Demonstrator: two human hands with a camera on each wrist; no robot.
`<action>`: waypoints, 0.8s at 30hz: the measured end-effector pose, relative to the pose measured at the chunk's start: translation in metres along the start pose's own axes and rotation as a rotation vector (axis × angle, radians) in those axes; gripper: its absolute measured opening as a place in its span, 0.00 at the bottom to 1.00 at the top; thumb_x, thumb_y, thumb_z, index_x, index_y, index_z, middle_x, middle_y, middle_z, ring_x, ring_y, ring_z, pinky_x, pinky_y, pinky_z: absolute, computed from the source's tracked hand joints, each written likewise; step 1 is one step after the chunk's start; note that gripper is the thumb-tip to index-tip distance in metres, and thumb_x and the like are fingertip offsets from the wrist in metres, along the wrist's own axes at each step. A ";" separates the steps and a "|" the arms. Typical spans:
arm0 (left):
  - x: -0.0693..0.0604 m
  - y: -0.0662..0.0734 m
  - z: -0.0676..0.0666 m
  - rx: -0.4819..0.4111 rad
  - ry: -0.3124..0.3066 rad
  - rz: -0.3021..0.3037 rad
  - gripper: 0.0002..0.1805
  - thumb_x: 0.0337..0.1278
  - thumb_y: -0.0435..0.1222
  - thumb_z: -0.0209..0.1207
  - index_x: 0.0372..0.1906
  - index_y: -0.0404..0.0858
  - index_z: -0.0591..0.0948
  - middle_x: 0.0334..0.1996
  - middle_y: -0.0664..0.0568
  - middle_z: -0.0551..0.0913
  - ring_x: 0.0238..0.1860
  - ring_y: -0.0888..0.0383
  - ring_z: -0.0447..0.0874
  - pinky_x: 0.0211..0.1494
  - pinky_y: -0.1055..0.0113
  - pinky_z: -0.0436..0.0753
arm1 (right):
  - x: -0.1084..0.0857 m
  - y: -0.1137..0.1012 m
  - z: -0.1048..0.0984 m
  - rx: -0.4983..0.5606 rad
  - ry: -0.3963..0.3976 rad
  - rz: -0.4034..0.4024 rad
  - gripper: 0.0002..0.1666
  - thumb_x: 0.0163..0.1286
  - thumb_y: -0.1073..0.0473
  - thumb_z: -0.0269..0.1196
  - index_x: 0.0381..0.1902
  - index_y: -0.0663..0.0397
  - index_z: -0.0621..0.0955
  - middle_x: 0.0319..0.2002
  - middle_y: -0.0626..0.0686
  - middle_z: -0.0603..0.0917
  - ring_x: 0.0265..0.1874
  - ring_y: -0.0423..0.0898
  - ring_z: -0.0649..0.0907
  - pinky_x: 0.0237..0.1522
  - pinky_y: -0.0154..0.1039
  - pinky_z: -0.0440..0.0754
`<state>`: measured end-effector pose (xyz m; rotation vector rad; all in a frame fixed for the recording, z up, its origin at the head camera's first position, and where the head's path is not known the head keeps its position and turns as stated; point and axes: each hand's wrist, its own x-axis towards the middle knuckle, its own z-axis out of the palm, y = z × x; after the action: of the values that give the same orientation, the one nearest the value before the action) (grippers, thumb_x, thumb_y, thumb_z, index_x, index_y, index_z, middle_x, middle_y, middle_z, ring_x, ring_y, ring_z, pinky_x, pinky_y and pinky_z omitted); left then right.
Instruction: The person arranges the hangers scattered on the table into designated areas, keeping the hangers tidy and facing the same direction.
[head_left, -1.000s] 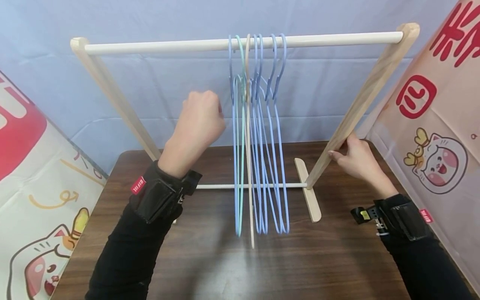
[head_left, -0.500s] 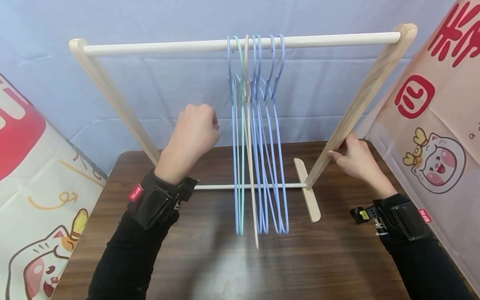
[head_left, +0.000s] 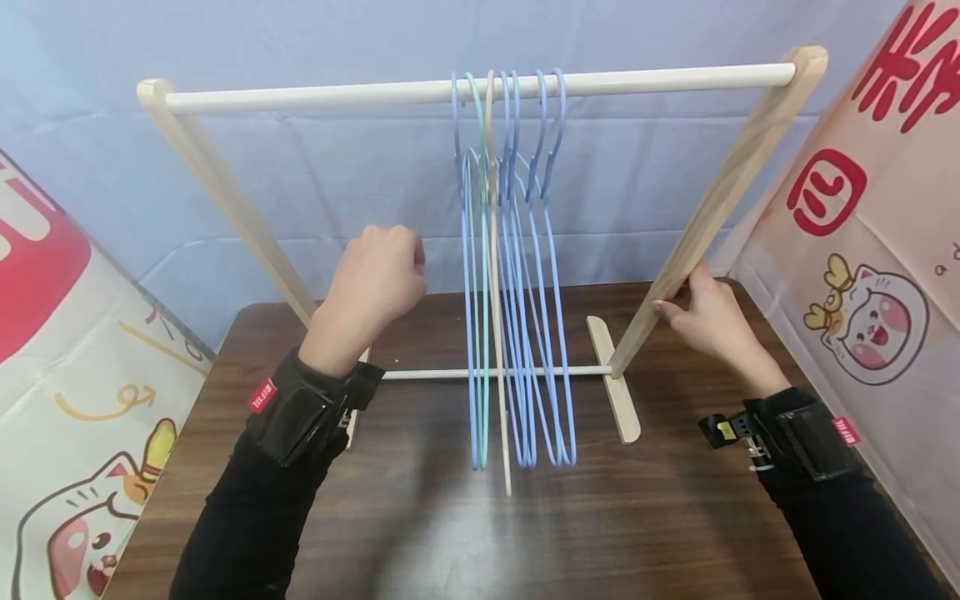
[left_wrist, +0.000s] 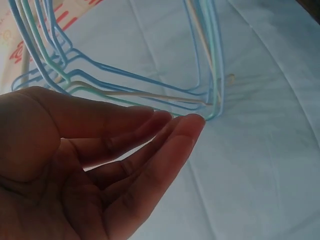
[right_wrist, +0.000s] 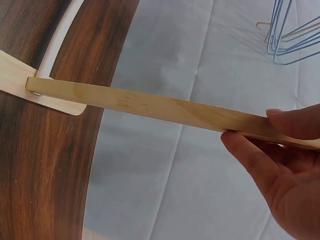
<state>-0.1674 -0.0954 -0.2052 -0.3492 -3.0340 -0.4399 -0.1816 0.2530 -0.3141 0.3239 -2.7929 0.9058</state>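
A small garment rack with pale wooden uprights (head_left: 716,187) and a white rod (head_left: 300,97) stands on the table. Near the rod's middle hang several blue hangers (head_left: 552,250), a teal hanger (head_left: 481,121) and a beige hanger (head_left: 507,475). My right hand (head_left: 708,315) grips the lower part of the right upright, thumb and fingers on opposite sides in the right wrist view. Left of the hangers, my left hand (head_left: 378,275) is in the air, apart from them. The left wrist view shows its fingers (left_wrist: 165,170) loosely bent, with nothing between them and the thumb.
The brown wooden table (head_left: 465,533) lies under the rack. A thin white lower bar (head_left: 427,374) joins its feet, such as the right foot (head_left: 622,408). Behind hangs a pale blue cloth (head_left: 360,167). Printed panels (head_left: 870,275) flank both sides.
My left hand has moved down and slightly left, away from the hangers. The beige hanger's lower end has swung slightly. My right hand keeps its grip on the upright.
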 end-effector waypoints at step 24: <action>-0.023 -0.056 0.050 -0.021 -0.115 -0.075 0.10 0.55 0.35 0.55 0.39 0.32 0.77 0.29 0.44 0.79 0.32 0.46 0.78 0.36 0.54 0.75 | -0.017 0.013 0.016 0.038 0.020 -0.014 0.22 0.67 0.58 0.54 0.54 0.65 0.64 0.42 0.69 0.76 0.44 0.66 0.75 0.40 0.58 0.70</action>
<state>-0.1586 -0.1389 -0.2701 -0.2719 -3.1647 -0.4720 -0.1710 0.2560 -0.3384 0.3373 -2.7546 0.9553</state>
